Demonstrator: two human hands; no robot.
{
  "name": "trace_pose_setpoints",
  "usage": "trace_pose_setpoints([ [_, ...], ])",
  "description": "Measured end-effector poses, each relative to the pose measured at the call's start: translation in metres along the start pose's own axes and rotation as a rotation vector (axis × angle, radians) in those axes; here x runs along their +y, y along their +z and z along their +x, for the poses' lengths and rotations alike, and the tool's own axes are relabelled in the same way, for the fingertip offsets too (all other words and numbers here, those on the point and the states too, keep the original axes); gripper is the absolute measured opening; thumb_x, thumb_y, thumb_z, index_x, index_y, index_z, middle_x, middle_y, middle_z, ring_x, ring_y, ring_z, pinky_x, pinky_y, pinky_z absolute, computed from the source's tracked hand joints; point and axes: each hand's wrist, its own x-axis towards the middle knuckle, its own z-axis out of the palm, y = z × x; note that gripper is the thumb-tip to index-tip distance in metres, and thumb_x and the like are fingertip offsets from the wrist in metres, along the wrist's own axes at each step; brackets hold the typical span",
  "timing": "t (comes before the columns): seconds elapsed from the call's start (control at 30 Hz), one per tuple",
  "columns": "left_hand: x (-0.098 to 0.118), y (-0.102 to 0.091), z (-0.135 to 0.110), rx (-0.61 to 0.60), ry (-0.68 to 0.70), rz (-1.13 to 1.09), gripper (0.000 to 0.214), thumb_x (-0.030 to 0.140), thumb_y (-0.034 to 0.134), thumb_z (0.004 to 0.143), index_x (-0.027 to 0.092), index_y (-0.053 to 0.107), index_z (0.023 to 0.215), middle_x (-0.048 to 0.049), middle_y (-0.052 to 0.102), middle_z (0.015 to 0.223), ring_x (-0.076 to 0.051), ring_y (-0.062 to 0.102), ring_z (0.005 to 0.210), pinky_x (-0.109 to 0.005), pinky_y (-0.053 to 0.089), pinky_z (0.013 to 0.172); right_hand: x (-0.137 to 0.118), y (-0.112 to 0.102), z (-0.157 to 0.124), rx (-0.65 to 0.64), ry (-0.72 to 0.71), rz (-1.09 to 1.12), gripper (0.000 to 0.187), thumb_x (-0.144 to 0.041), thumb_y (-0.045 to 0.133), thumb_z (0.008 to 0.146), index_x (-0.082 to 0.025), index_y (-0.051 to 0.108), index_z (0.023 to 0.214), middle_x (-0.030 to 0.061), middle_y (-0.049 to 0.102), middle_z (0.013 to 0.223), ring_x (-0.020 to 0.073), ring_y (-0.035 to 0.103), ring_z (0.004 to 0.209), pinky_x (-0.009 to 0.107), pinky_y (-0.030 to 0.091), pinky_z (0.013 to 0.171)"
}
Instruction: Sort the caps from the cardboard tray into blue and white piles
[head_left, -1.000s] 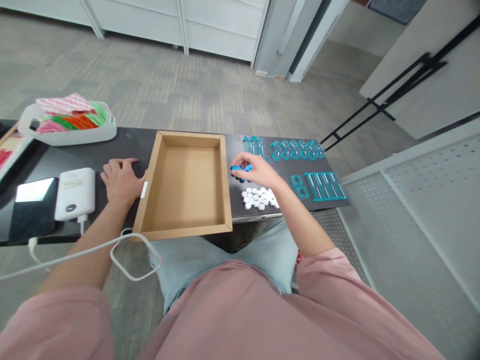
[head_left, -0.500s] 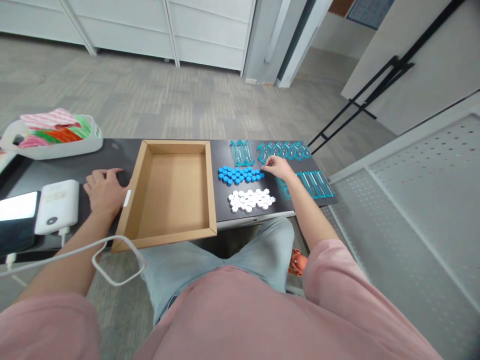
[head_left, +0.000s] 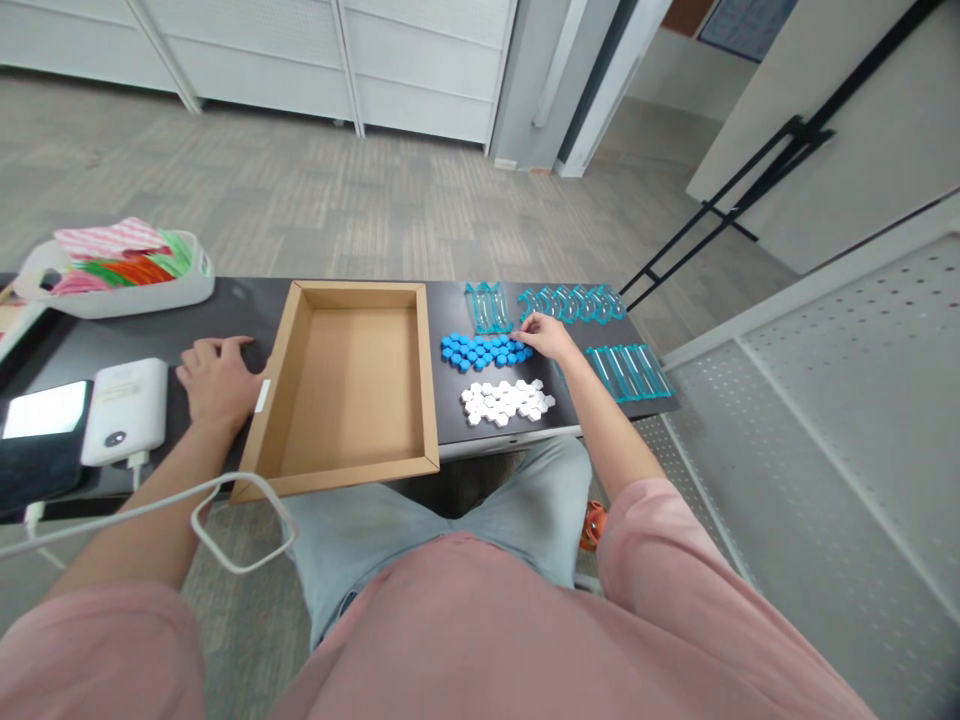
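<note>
My right hand (head_left: 545, 335) reaches over the right end of a cluster of blue hexagonal pieces (head_left: 480, 352). Its thumb and fingertips are closed together at the cluster's upper edge; whatever they pinch is too small to make out. Just below lies a group of white hexagonal pieces (head_left: 502, 403). To the left, my left hand (head_left: 217, 380) rests on the dark table with its fingers spread, against the left side of an open cardboard box (head_left: 431, 400). The inside of the box shows only bare cardboard.
Clear tube-like pieces with teal ends lie in an upper row (head_left: 570, 302), a small set (head_left: 489, 308) and a right-hand set (head_left: 628, 372). At left are a white basket (head_left: 150, 300) of colourful packets, a white power bank (head_left: 126, 412), a phone (head_left: 41, 440) and a white cable (head_left: 240, 570).
My right hand has shifted slightly left, its fingertips now over the blue cluster's right part. My left hand stays by the box. The whole view has drifted a little.
</note>
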Motion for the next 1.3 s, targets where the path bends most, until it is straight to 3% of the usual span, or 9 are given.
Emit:
trace_pose_setpoints([
  [0.17, 0.006, -0.006, -0.003, -0.018, -0.011, -0.017, 0.084, 0.054, 0.043, 0.103, 0.001, 0.063, 0.165, -0.0334, 0.048, 0.163, -0.054, 0.043, 0.155, -0.064, 0.034, 0.134, 0.001, 0.005, 0.002, 0.044, 0.009, -0.032, 0.014, -0.03, 0.079, 0.091, -0.025, 0.067, 0.086, 0.0023, 0.082, 0.09, 0.0204, 0.075, 0.088, 0.032, 0.058, 0.086],
  [0.6, 0.002, -0.002, -0.001, -0.01, -0.009, -0.016, 0.081, 0.054, 0.044, 0.106, 0.003, 0.063, 0.165, -0.0327, 0.048, 0.164, -0.052, 0.043, 0.153, -0.063, 0.034, 0.134, -0.001, 0.005, 0.003, 0.044, 0.032, -0.067, 0.011, -0.02, 0.079, 0.081, -0.024, 0.07, 0.086, 0.0026, 0.083, 0.093, 0.0215, 0.078, 0.091, 0.033, 0.061, 0.091],
  [0.87, 0.005, -0.005, -0.002, -0.009, -0.009, -0.034, 0.081, 0.053, 0.044, 0.104, 0.003, 0.063, 0.165, -0.0321, 0.049, 0.164, -0.052, 0.042, 0.154, -0.063, 0.034, 0.133, -0.004, 0.008, 0.002, 0.08, 0.081, -0.131, 0.013, -0.034, 0.08, 0.097, -0.022, 0.078, 0.098, 0.0097, 0.088, 0.105, 0.0264, 0.083, 0.103, 0.04, 0.064, 0.103],
  [1.3, 0.004, -0.004, -0.003, 0.001, -0.007, -0.033, 0.084, 0.059, 0.042, 0.104, 0.003, 0.064, 0.163, -0.0328, 0.049, 0.163, -0.052, 0.043, 0.153, -0.063, 0.035, 0.133, -0.009, 0.003, -0.004, -0.005, 0.063, -0.194, 0.012, -0.027, 0.087, 0.098, -0.019, 0.087, 0.107, 0.0138, 0.091, 0.118, 0.0292, 0.086, 0.115, 0.04, 0.065, 0.108],
])
